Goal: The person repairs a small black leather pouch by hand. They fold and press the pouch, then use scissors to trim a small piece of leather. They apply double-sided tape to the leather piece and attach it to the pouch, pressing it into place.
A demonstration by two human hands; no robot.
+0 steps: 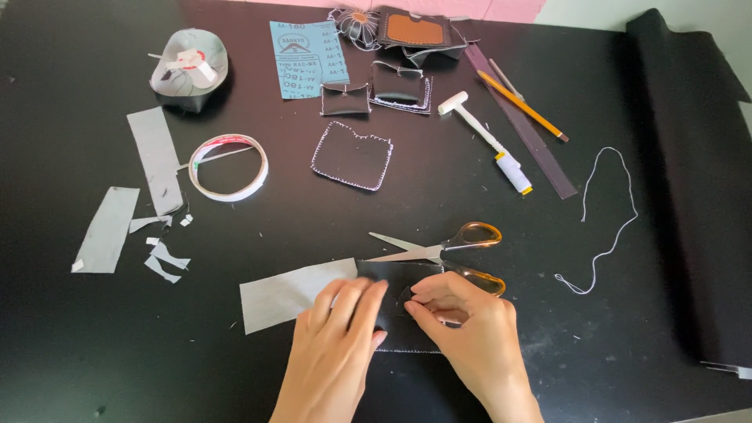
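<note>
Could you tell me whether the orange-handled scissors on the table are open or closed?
Open: the scissors lie flat with their two blades spread apart, just beyond the right hand.

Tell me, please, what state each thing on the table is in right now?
Scissors: open, lying flat.
Tape roll: flat, end loose.
Black piece: pressed flat by left hand, pinched by right hand.
Thread: loose, unspooled.
Pencil: lying flat.

Black tabletop (94, 368) under soft even light, pink strip (501, 9) and pale wall (587, 12) behind
</note>
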